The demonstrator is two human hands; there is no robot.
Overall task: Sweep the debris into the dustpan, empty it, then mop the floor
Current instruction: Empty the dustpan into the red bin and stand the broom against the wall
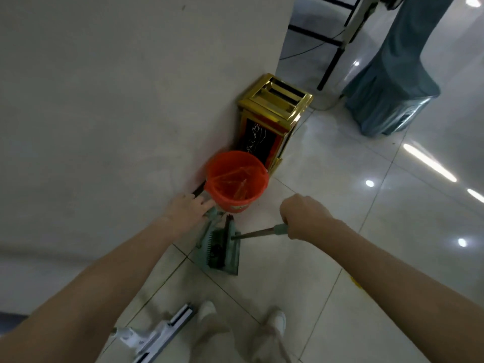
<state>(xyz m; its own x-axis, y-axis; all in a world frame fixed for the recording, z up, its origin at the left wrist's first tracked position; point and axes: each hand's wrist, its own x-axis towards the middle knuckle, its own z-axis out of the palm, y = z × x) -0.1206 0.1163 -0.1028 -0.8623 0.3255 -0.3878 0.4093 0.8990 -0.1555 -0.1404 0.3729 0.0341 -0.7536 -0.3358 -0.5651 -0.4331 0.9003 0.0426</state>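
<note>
Counts, placed against the orange bucket (237, 180): one bucket. One gold-trimmed waste bin (269, 119) directly behind it. One green dustpan (218, 251) just in front. One broom (258, 233), handle to the bucket's front right. One white mop head (159, 334) well in front. Two hands: left hand (187, 209), right hand (303, 216). Two white shoes (207, 311).

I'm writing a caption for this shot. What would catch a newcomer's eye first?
First the bright orange plastic bucket against the pale wall, with the shiny gold-framed waste bin just behind it. Next, the two bare arms reaching in: the left hand at the green dustpan's handle, the right hand gripping a green-capped broom handle.
</note>
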